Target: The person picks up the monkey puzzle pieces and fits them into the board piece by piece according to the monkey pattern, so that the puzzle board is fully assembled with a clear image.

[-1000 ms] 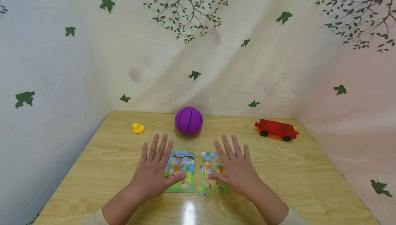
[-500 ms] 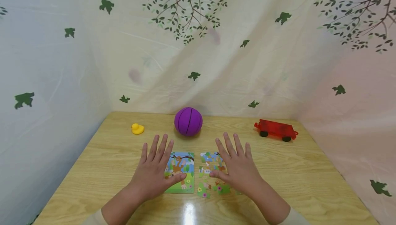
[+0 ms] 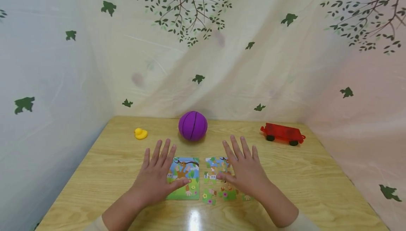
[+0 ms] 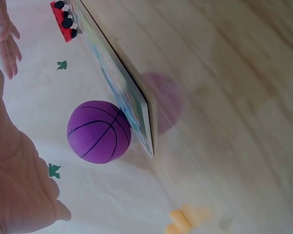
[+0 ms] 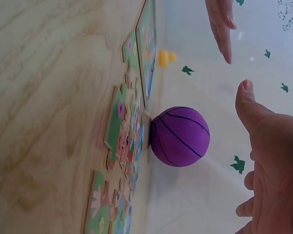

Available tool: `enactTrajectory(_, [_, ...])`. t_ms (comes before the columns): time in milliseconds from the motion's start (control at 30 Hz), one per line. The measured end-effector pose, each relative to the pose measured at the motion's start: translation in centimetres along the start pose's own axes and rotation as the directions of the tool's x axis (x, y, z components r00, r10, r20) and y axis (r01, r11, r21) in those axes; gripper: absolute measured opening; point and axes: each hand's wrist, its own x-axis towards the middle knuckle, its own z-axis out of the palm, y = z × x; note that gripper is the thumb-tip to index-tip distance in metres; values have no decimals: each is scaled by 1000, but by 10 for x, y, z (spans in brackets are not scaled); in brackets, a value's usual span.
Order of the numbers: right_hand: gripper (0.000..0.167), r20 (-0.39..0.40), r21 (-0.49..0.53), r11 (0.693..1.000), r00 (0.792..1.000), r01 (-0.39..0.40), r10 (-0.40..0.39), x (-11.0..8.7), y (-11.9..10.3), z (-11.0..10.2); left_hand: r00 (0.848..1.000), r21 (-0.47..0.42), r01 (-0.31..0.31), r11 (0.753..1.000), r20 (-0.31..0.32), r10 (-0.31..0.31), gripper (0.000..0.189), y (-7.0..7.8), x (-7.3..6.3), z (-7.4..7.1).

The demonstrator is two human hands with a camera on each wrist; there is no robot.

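Note:
My left hand (image 3: 155, 178), fingers straight and spread, hovers palm down over the left part of a picture board (image 3: 190, 167) that shows a monkey hanging from a branch. My right hand (image 3: 245, 171) is likewise spread above a set of jigsaw puzzle pieces (image 3: 209, 195), covering part of them. Those pieces lie flat with small gaps between them, and the right wrist view shows a corner piece (image 5: 95, 209) apart from the others. Both wrist views show the palms raised off the table, holding nothing.
Behind the puzzle sits a purple ball (image 3: 192, 126) with black lines. A yellow rubber duck (image 3: 141, 133) is at the back left, a red toy wagon (image 3: 282, 133) at the back right. A leaf-printed cloth (image 3: 158, 65) hangs around the wooden table (image 3: 95, 174).
My right hand has shifted slightly to the right, uncovering more puzzle pieces. The left hand stays nearly still, and the whole head view has tipped up a little.

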Motion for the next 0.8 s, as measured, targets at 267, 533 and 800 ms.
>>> enactTrajectory(267, [99, 39, 43, 998, 998, 52, -53, 14, 10, 0, 994, -62, -26, 998, 103, 32, 106, -18, 4, -6])
enactTrajectory(533, [65, 181, 105, 979, 964, 176, -193, 45, 16, 7, 944, -112, -7, 994, 327, 44, 110, -43, 6, -15])
enactTrajectory(800, [47, 268, 146, 963, 928, 225, -258, 69, 15, 33, 895, -134, 68, 989, 446, -1, 115, -50, 5, -12])
